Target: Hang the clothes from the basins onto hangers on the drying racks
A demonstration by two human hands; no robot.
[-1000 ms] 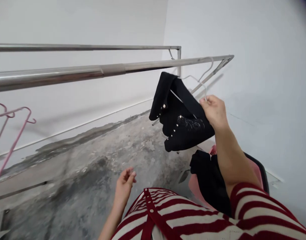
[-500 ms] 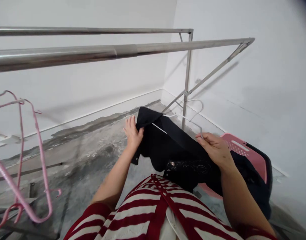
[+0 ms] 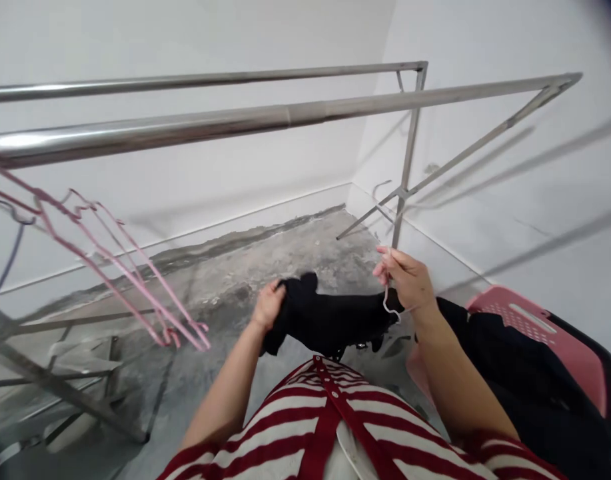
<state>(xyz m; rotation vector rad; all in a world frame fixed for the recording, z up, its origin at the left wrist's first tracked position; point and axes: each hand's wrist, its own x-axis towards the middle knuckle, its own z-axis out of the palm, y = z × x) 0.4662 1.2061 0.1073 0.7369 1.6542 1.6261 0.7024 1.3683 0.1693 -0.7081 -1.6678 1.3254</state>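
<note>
A black garment (image 3: 335, 320) stretches in front of my striped top, bunched at its left end. My left hand (image 3: 269, 305) is closed round that left end. In my right hand (image 3: 408, 277) is a white wire clothes hanger (image 3: 389, 303), pinched near its hook. The hanger's lower part runs down to the garment's right end; how much of it lies inside the cloth is hidden. A small shiny patch shows on the garment's lower edge.
A metal drying rack (image 3: 235, 123) spans the view ahead. Pink hangers (image 3: 120, 267) and a purple hanger (image 3: 10, 260) hang at the left. On the right, a pink laundry basket (image 3: 510, 307) holds dark clothes (image 3: 525, 373). White walls meet behind the rack.
My right hand has risen with the hanger, whose hook end now points up. My left hand has gripped the garment and lowered slightly. The view has shifted left, showing more hangers.
</note>
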